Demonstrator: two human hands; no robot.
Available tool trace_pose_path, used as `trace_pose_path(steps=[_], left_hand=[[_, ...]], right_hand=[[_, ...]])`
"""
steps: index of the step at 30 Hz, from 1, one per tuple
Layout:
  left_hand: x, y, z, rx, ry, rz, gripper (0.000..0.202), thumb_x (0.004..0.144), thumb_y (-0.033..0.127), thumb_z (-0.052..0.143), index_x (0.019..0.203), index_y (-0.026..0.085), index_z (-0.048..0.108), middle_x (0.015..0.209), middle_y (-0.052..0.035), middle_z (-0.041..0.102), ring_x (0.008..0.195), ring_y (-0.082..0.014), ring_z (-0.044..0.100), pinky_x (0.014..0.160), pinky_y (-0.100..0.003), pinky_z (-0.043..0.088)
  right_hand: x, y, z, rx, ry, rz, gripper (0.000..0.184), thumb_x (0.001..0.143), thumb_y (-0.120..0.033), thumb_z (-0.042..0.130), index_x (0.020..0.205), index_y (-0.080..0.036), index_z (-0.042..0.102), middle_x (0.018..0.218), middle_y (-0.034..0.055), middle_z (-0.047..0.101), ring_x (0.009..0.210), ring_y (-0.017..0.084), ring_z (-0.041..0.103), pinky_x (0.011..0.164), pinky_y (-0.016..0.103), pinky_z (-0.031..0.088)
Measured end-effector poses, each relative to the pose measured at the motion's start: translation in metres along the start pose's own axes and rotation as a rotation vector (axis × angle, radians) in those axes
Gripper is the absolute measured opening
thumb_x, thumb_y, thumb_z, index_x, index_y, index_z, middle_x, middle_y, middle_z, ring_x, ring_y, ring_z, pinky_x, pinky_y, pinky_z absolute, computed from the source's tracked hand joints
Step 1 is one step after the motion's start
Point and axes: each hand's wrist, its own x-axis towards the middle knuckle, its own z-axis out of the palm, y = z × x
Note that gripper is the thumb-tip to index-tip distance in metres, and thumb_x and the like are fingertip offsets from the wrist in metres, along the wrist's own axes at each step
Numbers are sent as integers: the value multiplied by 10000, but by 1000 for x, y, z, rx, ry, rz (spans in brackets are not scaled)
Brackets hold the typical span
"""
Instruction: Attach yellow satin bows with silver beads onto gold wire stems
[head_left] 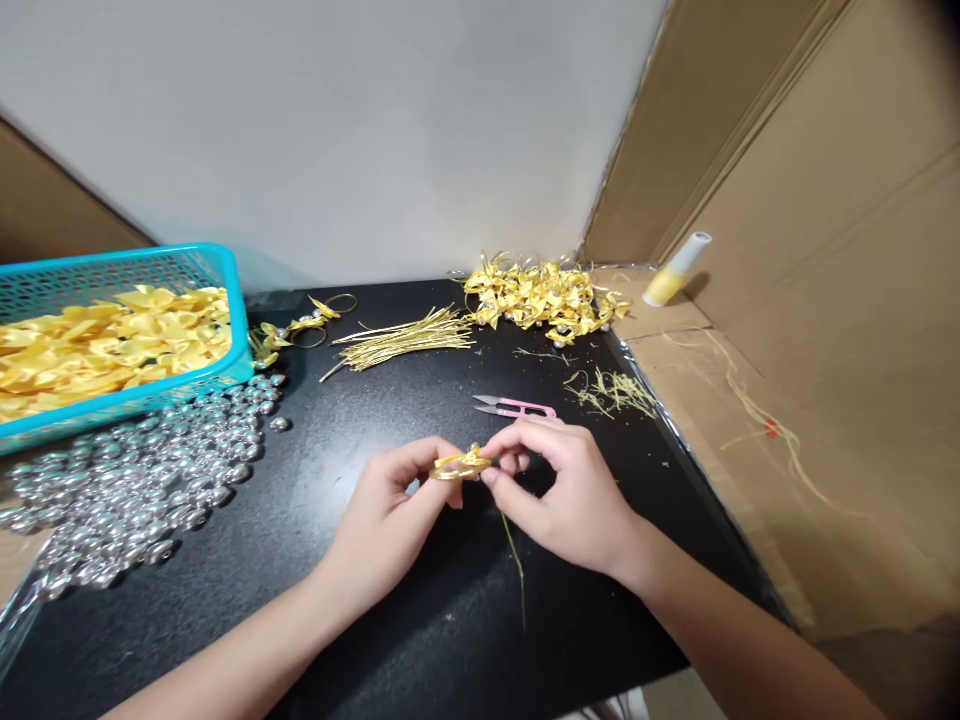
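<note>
Between my two hands, above the black tabletop, is a small yellow ribbon bow (471, 462) with a silver bead and a gold ring. My left hand (401, 495) pinches its left side between thumb and fingers. From the right, my right hand (559, 485) pinches the bow's other end, its fingertips close to the bead. A thin gold cord (514, 550) hangs down below the right fingertips. Just beyond my right hand lie pink thread snips (517, 408), blades pointing left.
At left stand a turquoise basket (241, 320) of yellow bows and a spread of silver beads (150, 480). Farther back lie gold cords (409, 340) and a heap of beaded bows (540, 295). Cord scraps (615, 392) and a white-yellow tube (677, 270) are at right, beside cardboard walls.
</note>
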Motion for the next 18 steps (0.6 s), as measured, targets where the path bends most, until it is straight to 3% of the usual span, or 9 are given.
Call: trace_pose_path(steps=[5, 8, 10, 14, 18], left_hand=[[3, 3, -1, -72, 20, -56, 318, 839, 347, 518, 585, 169, 591, 517, 23, 536, 528, -115, 487, 534, -214, 398], [3, 2, -2, 5, 69, -48, 337, 835, 370, 544, 569, 166, 583, 513, 20, 532, 522, -115, 467, 509, -213, 376], [3, 2, -3, 68, 110, -18, 325, 837, 369, 555, 591, 163, 604, 537, 16, 556, 532, -115, 466, 513, -215, 371], [3, 2, -4, 155, 176, 57, 277, 842, 347, 562, 661, 160, 658, 611, 1, 633, 583, -130, 522, 562, -230, 404], [3, 6, -6, 201, 200, 133, 275, 853, 324, 549, 668, 161, 670, 601, 3, 649, 564, -128, 535, 550, -224, 413]], right_hand=[[-2, 1, 8, -91, 129, -32, 107, 758, -132, 659, 728, -197, 579, 735, -13, 683, 728, 158, 633, 790, 329, 459], [-4, 0, 8, -45, 164, 53, 129, 747, -96, 652, 700, -197, 587, 687, -28, 677, 664, 142, 633, 733, 299, 481], [-5, -3, 8, 74, 107, 133, 123, 737, -89, 670, 702, -194, 616, 678, -32, 683, 635, 126, 635, 676, 257, 496], [-9, -7, 8, 358, -138, 242, 71, 732, -136, 732, 715, -186, 683, 695, -24, 715, 654, 118, 668, 676, 221, 524], [-8, -5, 3, 413, -302, 210, 55, 737, -168, 740, 776, -189, 708, 737, -12, 740, 690, 139, 699, 704, 244, 548]])
